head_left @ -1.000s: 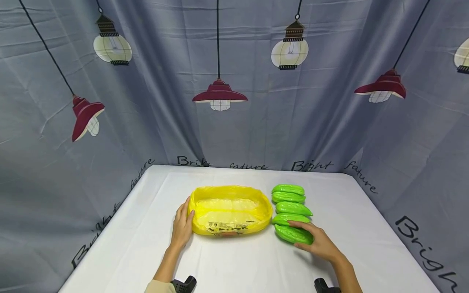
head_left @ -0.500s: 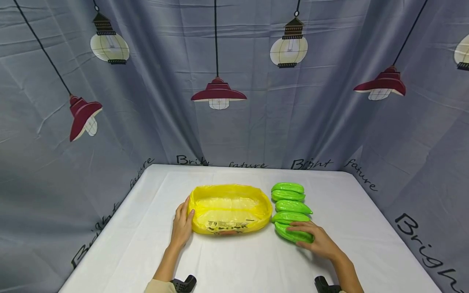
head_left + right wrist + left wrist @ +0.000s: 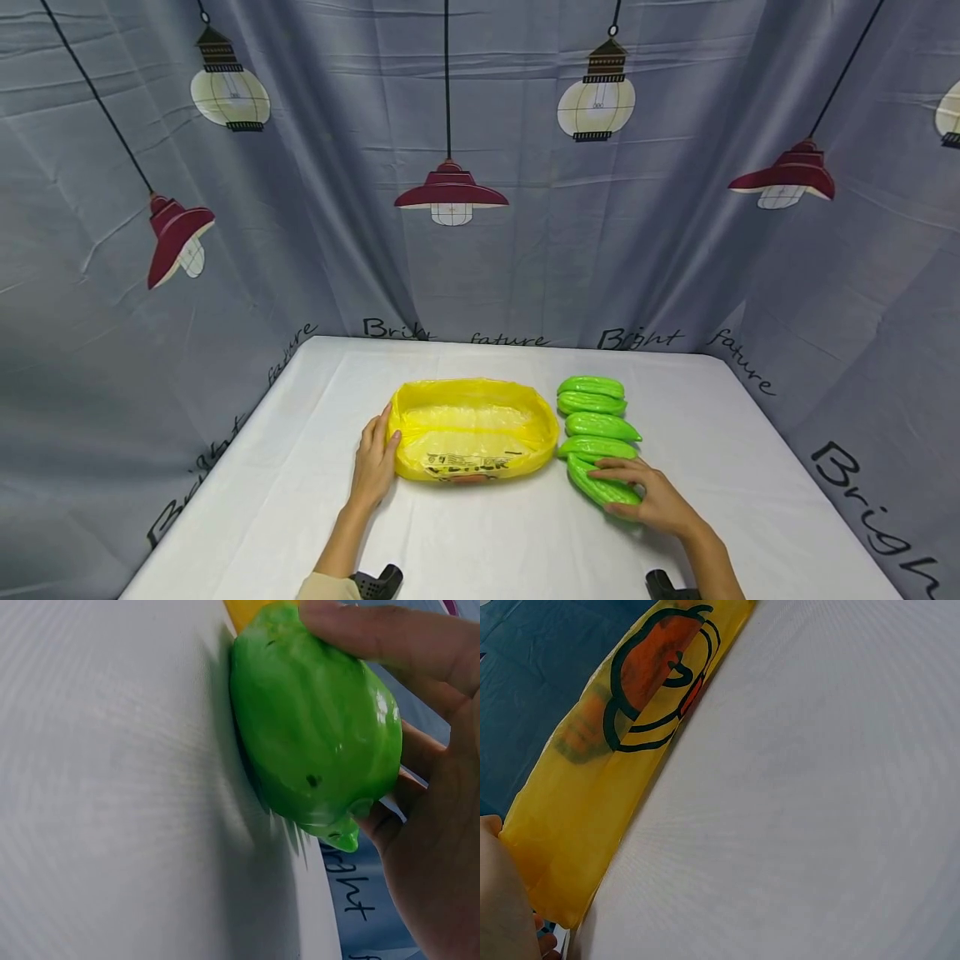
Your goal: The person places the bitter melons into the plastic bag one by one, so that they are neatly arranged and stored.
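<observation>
A yellow plastic bag (image 3: 472, 429), its mouth spread wide, lies mid-table with printed lettering on its near inner side. My left hand (image 3: 372, 462) holds the bag's left end, thumb and fingers about that edge; in the left wrist view the bag's outer wall (image 3: 592, 795) bears an orange cartoon print. On the right, my right hand (image 3: 654, 497) grips the nearest green bitter melon (image 3: 592, 481), thumb on the near side and fingers over the top. This glossy bitter melon (image 3: 311, 727) is slanted, its pointed end toward me in the right wrist view.
Several more green bitter melons (image 3: 602, 426) lie in a column behind the gripped one, close to the bag's right end. A white cloth covers the table (image 3: 480, 550). A grey curtain (image 3: 480, 275) with printed lamps hangs round the table's far and side edges.
The nearest bitter melon has turned, its right end swinging toward me, and my right hand has shifted slightly with it. My left hand and the bag stay in place.
</observation>
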The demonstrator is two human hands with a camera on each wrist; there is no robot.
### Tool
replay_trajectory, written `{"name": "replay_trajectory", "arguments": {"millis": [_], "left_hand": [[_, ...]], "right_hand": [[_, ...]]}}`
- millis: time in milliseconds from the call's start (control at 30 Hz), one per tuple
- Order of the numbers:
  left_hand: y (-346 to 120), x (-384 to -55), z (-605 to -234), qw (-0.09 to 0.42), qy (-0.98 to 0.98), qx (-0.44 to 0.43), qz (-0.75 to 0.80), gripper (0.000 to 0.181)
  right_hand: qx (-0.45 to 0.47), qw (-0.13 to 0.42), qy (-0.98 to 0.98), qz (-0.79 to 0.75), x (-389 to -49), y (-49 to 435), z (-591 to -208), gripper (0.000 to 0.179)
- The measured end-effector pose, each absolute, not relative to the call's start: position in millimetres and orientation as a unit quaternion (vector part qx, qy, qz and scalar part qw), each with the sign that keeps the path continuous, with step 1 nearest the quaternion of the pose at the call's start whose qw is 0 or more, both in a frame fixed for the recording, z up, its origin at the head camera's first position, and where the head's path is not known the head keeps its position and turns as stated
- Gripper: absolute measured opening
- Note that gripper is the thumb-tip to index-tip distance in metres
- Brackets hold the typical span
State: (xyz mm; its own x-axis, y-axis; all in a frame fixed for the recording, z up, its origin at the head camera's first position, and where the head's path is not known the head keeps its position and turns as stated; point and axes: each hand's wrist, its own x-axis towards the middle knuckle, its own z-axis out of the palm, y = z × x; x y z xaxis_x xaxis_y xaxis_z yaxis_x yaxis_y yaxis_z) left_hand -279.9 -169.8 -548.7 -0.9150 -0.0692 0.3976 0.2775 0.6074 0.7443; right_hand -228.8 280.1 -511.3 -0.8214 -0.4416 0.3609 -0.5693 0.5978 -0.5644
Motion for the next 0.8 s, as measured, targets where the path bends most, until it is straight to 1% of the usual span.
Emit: {"name": "replay_trajectory", "arguments": {"millis": [233, 367, 533, 800], "left_hand": [[-169.6, -279.9, -549.5, 0.193, -0.879, -0.053, -0.432, 0.05], [-169.5, -279.9, -549.8, 0.199, -0.88, -0.057, -0.428, 0.05], [-169.6, -279.5, -549.8, 0.192, -0.883, -0.056, -0.425, 0.051], [-169.9, -279.5, -548.9, 0.181, -0.885, -0.067, -0.424, 0.05]], "right_hand": [[0.259, 0.053, -0.901, 0.344, -229.3, 282.0, -513.4, 0.043], [0.244, 0.031, -0.899, 0.361, -228.8, 281.4, -512.5, 0.044], [0.23, 0.003, -0.897, 0.378, -227.8, 281.8, -512.9, 0.045], [0.216, -0.021, -0.896, 0.386, -227.5, 283.8, -511.8, 0.045]]}}
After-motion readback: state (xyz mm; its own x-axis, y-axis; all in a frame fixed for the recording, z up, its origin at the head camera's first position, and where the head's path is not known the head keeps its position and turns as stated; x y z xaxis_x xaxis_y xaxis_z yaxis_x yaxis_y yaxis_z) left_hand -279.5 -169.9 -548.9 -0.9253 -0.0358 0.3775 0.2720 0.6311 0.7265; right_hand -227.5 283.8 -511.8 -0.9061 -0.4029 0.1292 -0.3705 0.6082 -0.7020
